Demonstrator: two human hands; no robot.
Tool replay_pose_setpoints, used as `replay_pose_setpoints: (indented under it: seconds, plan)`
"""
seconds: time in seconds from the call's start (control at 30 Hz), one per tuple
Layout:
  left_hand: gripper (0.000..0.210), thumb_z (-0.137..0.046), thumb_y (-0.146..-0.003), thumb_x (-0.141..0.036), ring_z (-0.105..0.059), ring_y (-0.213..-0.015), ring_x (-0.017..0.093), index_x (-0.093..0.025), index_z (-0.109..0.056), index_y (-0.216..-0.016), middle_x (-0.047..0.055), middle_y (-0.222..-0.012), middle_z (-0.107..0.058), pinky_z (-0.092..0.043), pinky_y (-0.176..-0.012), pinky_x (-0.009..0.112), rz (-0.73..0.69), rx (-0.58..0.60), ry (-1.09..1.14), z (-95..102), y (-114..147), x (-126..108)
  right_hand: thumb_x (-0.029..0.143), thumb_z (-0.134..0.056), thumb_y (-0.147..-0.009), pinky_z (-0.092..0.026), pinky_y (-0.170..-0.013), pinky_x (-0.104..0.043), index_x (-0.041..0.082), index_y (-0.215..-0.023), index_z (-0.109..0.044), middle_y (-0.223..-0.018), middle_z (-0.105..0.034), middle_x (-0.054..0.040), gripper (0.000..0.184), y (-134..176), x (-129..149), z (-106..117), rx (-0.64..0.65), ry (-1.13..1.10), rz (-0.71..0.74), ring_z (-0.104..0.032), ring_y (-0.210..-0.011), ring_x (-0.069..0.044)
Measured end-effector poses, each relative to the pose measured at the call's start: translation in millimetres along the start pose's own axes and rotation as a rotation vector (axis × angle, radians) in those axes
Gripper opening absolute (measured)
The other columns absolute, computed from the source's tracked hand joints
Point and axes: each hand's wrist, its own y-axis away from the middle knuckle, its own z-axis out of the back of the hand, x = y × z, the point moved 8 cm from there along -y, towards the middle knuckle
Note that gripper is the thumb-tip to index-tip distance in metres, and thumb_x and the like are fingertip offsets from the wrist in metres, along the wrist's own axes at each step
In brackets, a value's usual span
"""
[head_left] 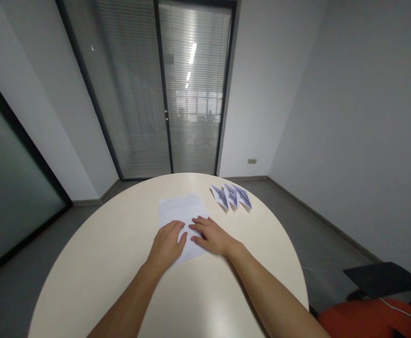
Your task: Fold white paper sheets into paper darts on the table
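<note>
Both palms flat, fingers spread, pressing down on white rectangular paper sheet (182, 220) at centre of round cream table top (103, 263); nothing pinched or gripped. Left hand (166, 244) on near-left part of sheet, right hand (210, 236) on near-right edge, fingertips pointing left twd the other hand, thumbs almost touching. Sheet's long axis running away from body, tilted slightly; far half bare, directly ahead of both hands, abt equally near to each. Three small folded grey-blue paper pieces (232, 196) in a row, overlapping, further back & to the right, nearer right hand, apart from sheet. No legible writing or brand anywhere; print on folded pieces too small to read.
</note>
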Motion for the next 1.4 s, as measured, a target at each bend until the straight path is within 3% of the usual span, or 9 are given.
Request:
replay_pose_setpoints:
  seconds: [0.17,0.33,0.77,1.03,1.4]
  plan:
    - [0.041,-0.052,-0.098,-0.039,-0.056,-0.136,0.028,-0.017,-0.064,-0.131,0.014,-0.144,-0.062,-0.042,-0.116,0.045,-0.054,0.025,0.02,-16.8,5,-1,0.045,-0.052,-0.102,-0.029,-0.12,-0.059,0.021,-0.146,-0.056,-0.157,-0.047,-0.0167,0.051,1,-5,1,-0.006,-0.003,-0.021,-0.038,-0.149,-0.034]
    - [0.047,-0.049,-0.1,-0.042,-0.046,-0.145,0.031,-0.016,-0.061,-0.137,0.015,-0.152,-0.054,-0.038,-0.119,0.051,-0.012,0.075,-0.004,-28.2,7,8,0.043,-0.05,-0.103,-0.031,-0.12,-0.057,0.022,-0.142,-0.059,-0.153,-0.052,-0.0151,0.045,0,-1,3,-0.038,0.013,0.008,-0.042,-0.146,-0.032]
    - [0.035,-0.055,-0.098,-0.032,-0.059,-0.131,0.027,-0.018,-0.068,-0.126,0.012,-0.139,-0.065,-0.045,-0.114,0.043,0.047,0.026,-0.013,-12.5,0,13,0.06,-0.061,-0.092,-0.026,-0.12,-0.062,0.023,-0.147,-0.055,-0.158,-0.045,-0.0164,0.067,0,-3,-5,0.023,-0.01,0.003,-0.037,-0.148,-0.037]
    - [0.044,-0.06,-0.093,-0.036,-0.045,-0.145,0.034,-0.016,-0.067,-0.131,0.014,-0.149,-0.057,-0.034,-0.122,0.053,-0.004,0.125,0.041,-17.2,5,7,0.069,-0.069,-0.081,-0.018,-0.122,-0.063,0.023,-0.154,-0.046,-0.163,-0.036,-0.0178,0.089,0,-7,-8,0.091,-0.034,-0.029,-0.029,-0.153,-0.038]
    - [0.057,-0.059,-0.091,-0.04,-0.029,-0.153,0.036,-0.02,-0.057,-0.145,0.01,-0.161,-0.042,-0.026,-0.125,0.056,-0.018,0.264,0.074,-16.8,11,3,0.076,-0.065,-0.08,-0.018,-0.122,-0.065,0.022,-0.151,-0.051,-0.161,-0.039,-0.018,0.09,2,-7,2,0.078,-0.041,-0.069,-0.03,-0.152,-0.04]
